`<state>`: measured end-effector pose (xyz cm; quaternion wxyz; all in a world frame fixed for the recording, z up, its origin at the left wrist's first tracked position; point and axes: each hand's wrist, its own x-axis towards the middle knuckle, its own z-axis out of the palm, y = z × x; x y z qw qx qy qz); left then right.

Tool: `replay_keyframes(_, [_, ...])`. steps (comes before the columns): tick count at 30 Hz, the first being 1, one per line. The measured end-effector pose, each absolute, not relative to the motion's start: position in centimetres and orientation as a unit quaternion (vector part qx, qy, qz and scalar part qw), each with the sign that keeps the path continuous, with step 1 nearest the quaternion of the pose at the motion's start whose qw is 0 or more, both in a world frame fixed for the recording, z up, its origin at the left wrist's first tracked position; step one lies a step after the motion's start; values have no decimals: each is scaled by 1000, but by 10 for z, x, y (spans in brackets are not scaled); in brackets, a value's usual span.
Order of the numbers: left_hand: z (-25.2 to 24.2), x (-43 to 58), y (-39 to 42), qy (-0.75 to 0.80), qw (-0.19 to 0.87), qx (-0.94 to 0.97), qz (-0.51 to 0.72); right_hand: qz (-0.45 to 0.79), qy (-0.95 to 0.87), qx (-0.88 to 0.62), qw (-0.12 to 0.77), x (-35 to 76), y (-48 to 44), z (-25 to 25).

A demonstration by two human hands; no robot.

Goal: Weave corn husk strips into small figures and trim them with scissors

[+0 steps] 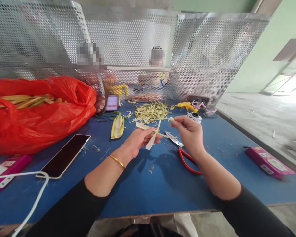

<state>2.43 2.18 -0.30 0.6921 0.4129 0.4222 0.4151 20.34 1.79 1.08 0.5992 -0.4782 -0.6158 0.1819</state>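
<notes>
My left hand [140,140] holds a pale dragonfly-like piece [151,142] made of dry leaf strips, its blades spread in a cross above the fingers. Pinched between thumb and forefinger of my right hand [189,130] is a small pale yellow-green bit of leaf [171,119], held apart from the cross piece. Beneath my right hand lies a pair of red-handled scissors [185,158], blades pointing away to the left. A pile of cut leaf pieces [150,112] sits beyond both hands, and a broad husk leaf [117,126] rests to its left.
A red plastic bag [71,108] with long leaves fills the left side. Nearer are a phone [65,156] and a white cable [37,200]. A yellow glue gun [186,106] and thread spool [194,117] stand behind right; a purple box [268,161] lies right. A perforated metal screen [130,36] borders the back.
</notes>
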Motion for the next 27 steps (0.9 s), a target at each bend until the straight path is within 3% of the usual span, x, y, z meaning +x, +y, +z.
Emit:
replay_keyframes(7, [-5,29,18,421,688,384,450,63,-707,-463,530,197,12,5])
replay_keyframes(14, [-4,38,12,413,688,378,462,24,-767,-456,451,192,8,0])
replay_keyframes(27, [-11,44,11,372,682,382,500,66,-734,-478,478,191,14,-9])
